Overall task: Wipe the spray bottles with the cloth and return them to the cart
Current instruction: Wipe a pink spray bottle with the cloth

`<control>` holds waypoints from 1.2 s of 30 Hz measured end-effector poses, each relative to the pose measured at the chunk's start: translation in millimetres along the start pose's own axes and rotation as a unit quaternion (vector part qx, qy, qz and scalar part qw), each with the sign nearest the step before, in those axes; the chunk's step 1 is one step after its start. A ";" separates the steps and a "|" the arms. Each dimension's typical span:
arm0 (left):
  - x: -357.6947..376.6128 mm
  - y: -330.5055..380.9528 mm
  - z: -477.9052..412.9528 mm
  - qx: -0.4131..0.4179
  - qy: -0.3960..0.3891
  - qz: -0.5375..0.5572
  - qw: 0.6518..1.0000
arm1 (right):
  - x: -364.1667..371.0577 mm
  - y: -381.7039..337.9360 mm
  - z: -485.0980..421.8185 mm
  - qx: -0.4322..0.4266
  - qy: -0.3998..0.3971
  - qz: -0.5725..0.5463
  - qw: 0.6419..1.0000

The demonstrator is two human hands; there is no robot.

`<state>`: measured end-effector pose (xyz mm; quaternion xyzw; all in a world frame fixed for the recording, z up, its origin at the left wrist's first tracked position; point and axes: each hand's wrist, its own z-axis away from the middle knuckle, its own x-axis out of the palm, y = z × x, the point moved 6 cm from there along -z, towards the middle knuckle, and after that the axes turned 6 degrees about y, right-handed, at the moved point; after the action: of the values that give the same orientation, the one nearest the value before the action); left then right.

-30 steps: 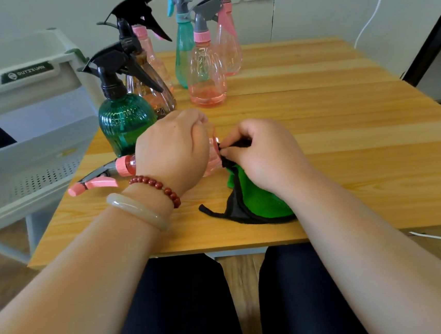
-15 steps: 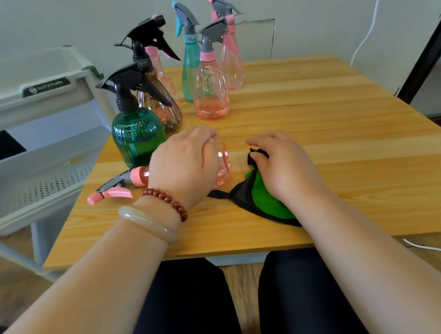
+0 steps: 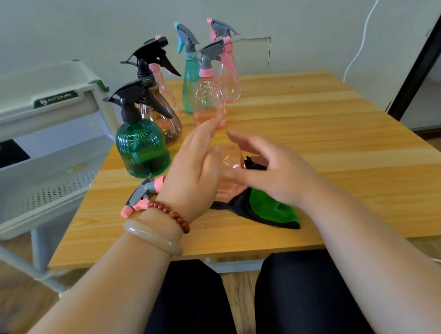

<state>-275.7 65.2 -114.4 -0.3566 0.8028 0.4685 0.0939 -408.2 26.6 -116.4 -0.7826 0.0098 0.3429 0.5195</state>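
— Bottle (image 3: 227,163) first: what could go wrong with it?

— A roll is to be feared. It is laid on its side on the table (image 3: 318,130), toward the near edge, between the two hands, and no grip on it can be seen. Being round and probably light, it could be nudged by either hand and sent rolling toward the near edge.

— How are the hands held?

— The left hand (image 3: 193,177) is raised with its fingers straight, and nothing is held. The right hand (image 3: 274,177) is spread loosely above the bottle's base and the cloth (image 3: 269,208), and nothing is pinched. Whether either palm is touching the bottle cannot be told.

— And how does the bottle look?

— A clear pink body is seen, somewhat blurred. Its grey trigger head (image 3: 144,195), with a pink collar and lever, is pointed left. No liquid can be made out.

— What lies around it?

— The cloth, green with black edging, is crumpled just right of the bottle, and the bottle could be dragged if the cloth is snatched up. A green bottle (image 3: 142,150) stands just beyond on the left, with more bottles farther off. These could be toppled by a wide reach toward the cart (image 3: 39,168) at the left.
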 end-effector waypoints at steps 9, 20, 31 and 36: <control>-38.4 -17.3 15.8 -0.092 -0.033 -0.251 0.963 | 8.2 10.6 -1.3 -0.070 0.027 0.158 0.985; -64.2 -45.1 22.9 -0.228 0.082 -0.094 0.966 | -15.4 21.7 2.9 -0.068 0.121 0.061 0.988; -75.1 37.3 -22.1 -0.027 0.133 0.038 0.990 | 1.9 20.4 -10.6 -0.030 0.076 0.086 0.993; -52.0 22.3 -38.0 -0.096 0.144 0.182 0.968 | -1.8 19.6 -14.8 0.013 0.166 -0.005 0.986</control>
<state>-245.5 66.1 -53.2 -0.2757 0.8105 0.4963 -0.1440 -409.1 4.7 -127.8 -0.8219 0.0966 0.2050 0.5226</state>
